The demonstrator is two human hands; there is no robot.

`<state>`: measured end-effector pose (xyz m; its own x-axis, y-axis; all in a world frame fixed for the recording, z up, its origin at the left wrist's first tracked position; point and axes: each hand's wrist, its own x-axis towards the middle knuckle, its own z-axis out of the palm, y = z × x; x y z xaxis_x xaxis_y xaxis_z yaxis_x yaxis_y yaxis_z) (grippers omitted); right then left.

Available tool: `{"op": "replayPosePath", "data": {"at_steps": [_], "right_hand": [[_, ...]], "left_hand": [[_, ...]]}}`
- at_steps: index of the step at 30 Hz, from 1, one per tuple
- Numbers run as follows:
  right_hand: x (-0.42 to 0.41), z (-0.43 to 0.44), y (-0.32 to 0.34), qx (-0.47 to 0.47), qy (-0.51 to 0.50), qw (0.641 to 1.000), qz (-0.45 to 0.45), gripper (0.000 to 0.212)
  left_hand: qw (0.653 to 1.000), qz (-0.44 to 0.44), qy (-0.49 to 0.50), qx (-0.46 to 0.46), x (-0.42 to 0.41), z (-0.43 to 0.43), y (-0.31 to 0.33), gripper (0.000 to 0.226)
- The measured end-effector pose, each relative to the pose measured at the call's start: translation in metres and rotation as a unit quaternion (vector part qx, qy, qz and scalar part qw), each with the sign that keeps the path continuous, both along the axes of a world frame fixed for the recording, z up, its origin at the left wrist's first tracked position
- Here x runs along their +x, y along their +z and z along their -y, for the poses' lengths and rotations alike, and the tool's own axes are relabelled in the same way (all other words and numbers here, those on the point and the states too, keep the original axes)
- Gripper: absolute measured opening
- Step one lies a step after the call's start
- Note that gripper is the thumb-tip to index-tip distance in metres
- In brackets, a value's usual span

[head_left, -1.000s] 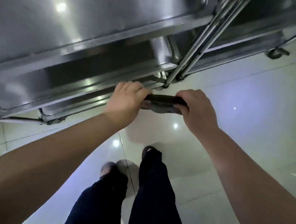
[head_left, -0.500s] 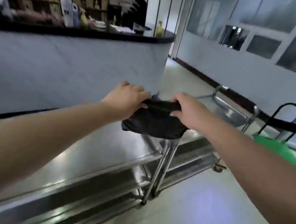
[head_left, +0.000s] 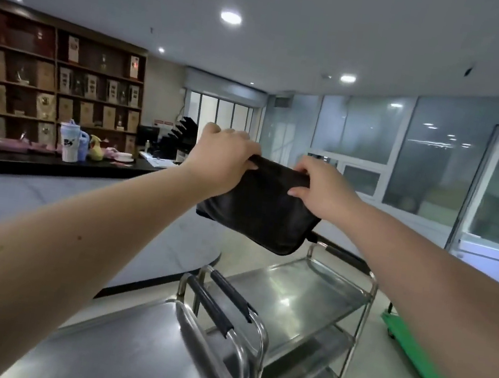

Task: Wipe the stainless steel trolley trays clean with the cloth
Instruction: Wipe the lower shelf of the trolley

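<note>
Cloth [head_left: 258, 209], black and folded, is held up in the air at arm's length, above the trolleys and touching neither. The left hand [head_left: 223, 159] grips its upper left edge, fingers curled over the top. The right hand [head_left: 322, 190] grips the upper right edge, fingers over the top and thumb on the near face. The hands are apart, with the cloth spanning between them. The near trolley top tray [head_left: 126, 351] lies below the arms. The far trolley top tray [head_left: 300, 296] sits just beyond it, with lower trays beneath. Two black-gripped handles [head_left: 211, 306] stand side by side between the trays. A green platform cart [head_left: 411, 352] rests on the floor to the right. A dark counter [head_left: 35, 160] stands left, with wooden shelving [head_left: 57, 82] behind it.
</note>
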<state>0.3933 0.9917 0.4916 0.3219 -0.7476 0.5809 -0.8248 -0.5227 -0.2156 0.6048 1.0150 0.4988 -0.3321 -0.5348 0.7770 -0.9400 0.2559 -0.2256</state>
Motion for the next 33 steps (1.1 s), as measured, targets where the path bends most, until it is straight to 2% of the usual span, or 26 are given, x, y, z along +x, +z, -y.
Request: {"op": "replayPosePath", "data": {"at_steps": [6, 13, 17, 22, 26, 30, 33], "right_hand": [[-0.089, 0.038, 0.023, -0.066, -0.052, 0.996, 0.020, 0.022], [-0.229, 0.103, 0.000, -0.096, -0.082, 0.992, -0.013, 0.018], [-0.299, 0.160, -0.019, -0.090, -0.104, 0.990, -0.024, 0.022], [-0.358, 0.248, -0.063, -0.088, -0.122, 0.988, -0.047, 0.020], [-0.391, 0.316, -0.109, -0.087, -0.154, 0.981, -0.076, 0.017], [-0.417, 0.386, -0.146, -0.062, -0.166, 0.980, -0.087, 0.017], [-0.432, 0.451, -0.172, -0.042, -0.171, 0.978, -0.113, 0.020]], "left_hand": [[0.998, -0.029, -0.033, -0.034, -0.090, 0.057, 0.010, 0.024], [0.998, 0.049, -0.042, 0.011, -0.224, 0.148, -0.012, 0.028], [0.997, 0.053, -0.045, 0.037, -0.295, 0.207, -0.030, 0.028], [0.994, 0.055, -0.033, 0.088, -0.357, 0.294, -0.069, 0.029], [0.988, 0.116, -0.024, 0.097, -0.390, 0.369, -0.113, 0.027], [0.986, 0.125, -0.081, 0.069, -0.413, 0.438, -0.155, 0.031], [0.981, 0.116, -0.107, 0.112, -0.426, 0.510, -0.188, 0.031]]}}
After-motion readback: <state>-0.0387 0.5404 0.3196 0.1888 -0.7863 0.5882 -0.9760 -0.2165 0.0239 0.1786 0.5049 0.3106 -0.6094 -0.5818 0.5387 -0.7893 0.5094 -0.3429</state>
